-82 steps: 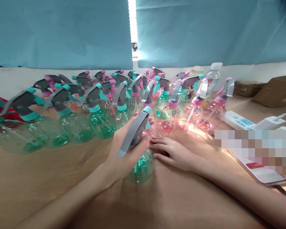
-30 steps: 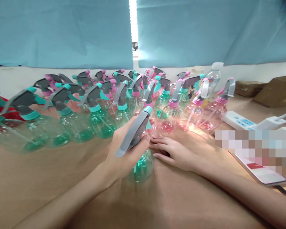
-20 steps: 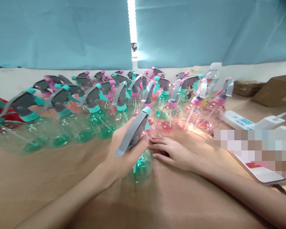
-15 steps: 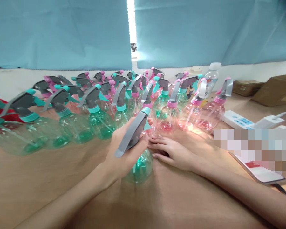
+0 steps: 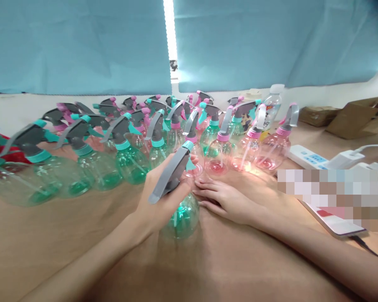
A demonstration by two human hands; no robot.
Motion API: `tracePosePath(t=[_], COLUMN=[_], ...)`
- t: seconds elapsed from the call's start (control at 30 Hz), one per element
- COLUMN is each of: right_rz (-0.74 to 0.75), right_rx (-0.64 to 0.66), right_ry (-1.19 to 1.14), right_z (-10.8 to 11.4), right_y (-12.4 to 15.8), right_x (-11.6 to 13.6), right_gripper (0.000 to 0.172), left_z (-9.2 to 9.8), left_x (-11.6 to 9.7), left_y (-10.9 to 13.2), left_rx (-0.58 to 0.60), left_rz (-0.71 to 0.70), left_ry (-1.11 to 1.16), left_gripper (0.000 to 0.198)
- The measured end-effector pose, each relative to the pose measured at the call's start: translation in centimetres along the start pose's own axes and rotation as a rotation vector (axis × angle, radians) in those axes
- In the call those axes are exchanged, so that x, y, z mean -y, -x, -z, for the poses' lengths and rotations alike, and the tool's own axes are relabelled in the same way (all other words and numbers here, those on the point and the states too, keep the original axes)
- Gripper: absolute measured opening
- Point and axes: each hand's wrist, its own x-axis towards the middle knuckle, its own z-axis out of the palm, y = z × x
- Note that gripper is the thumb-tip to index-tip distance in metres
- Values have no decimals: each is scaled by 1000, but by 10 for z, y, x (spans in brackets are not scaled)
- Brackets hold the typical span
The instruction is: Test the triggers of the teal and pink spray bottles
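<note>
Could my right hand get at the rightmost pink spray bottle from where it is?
Probably yes: the right hand seems to rest on the table, and I see nothing standing between it and the rightmost pink spray bottle. The left hand, holding a green spray bottle, is farther left.

I count two bare hands [image 5: 165, 205], one held round green plastic spray bottle [image 5: 185, 218], and along the front row of the counter [image 5: 113, 260] five teal-collared green spray bottles [image 5: 132, 167] plus four pink-collared pink spray bottles [image 5: 219, 153] (those behind overlap too much for me to total), one white-capped clear plastic bottle [image 5: 272, 107], and two blue cloth panels [image 5: 82, 42].
</note>
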Motion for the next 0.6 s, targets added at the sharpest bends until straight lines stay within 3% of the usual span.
tracePosePath(t=[0.33,0.5,0.6], right_rz=[-132,-187,-184], right_rx=[64,105,108], right_ry=[34,72,89], right_z=[15,27,28], right_y=[16,21,20], right_x=[3,7,7], right_gripper=[37,37,37], left_z=[6,5,2], left_x=[7,7,5], left_y=[-2,0,2], left_rx=[67,51,5], left_rz=[-29,-30,-31], left_ry=[11,36,43], left_gripper=[21,6,8])
